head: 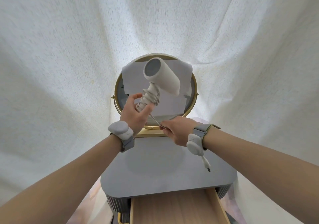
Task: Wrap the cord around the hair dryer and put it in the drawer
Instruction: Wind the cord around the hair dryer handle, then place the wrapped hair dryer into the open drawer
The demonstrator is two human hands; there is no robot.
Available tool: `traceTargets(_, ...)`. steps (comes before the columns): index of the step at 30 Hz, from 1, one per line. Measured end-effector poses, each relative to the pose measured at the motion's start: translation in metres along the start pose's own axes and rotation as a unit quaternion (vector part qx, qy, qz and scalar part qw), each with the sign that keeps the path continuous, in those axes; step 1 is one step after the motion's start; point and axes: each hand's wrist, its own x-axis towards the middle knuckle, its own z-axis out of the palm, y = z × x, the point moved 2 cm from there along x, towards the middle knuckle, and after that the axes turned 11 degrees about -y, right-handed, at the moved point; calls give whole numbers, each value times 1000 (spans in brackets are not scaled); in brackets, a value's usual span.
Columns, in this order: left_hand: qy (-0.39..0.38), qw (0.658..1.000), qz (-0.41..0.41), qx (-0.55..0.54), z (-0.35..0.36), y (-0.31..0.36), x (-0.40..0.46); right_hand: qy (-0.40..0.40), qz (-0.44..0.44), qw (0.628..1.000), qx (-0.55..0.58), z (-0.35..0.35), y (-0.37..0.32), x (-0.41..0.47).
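A white hair dryer [164, 76] is held up in the air in front of a round mirror, barrel tilted to the upper left. Its white cord [149, 98] is coiled in several loops around the handle. My left hand [136, 113] grips the bottom of the handle, fingers partly spread around the coils. A short straight stretch of cord runs down to my right hand [177, 130], which pinches it just below and right of the handle. The wooden drawer [174, 210] stands pulled open at the bottom of the view, nothing visible inside.
A grey vanity table top [165, 175] lies under my hands. A gold-rimmed round mirror [119, 85] with paper over its glass stands at the back. White cloth hangs behind and at both sides. Both wrists wear grey bands with white sensor units.
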Motion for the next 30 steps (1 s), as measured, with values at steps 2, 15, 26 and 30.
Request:
traceTargets(2, 14, 992, 8, 125, 0, 0, -1, 9, 7, 1000, -11, -3, -4, 1)
traceTargets(15, -115, 821, 31, 559, -16, -16, 10, -43, 26, 991, -122, -25, 14, -6)
traceTargets(26, -290, 780, 77, 550, -20, -23, -5, 57, -45, 978, -197, -65, 27, -9)
traceTargets(30, -367, 806, 83, 457, -18, -16, -16, 84, -48, 978, -186, -67, 38, -5)
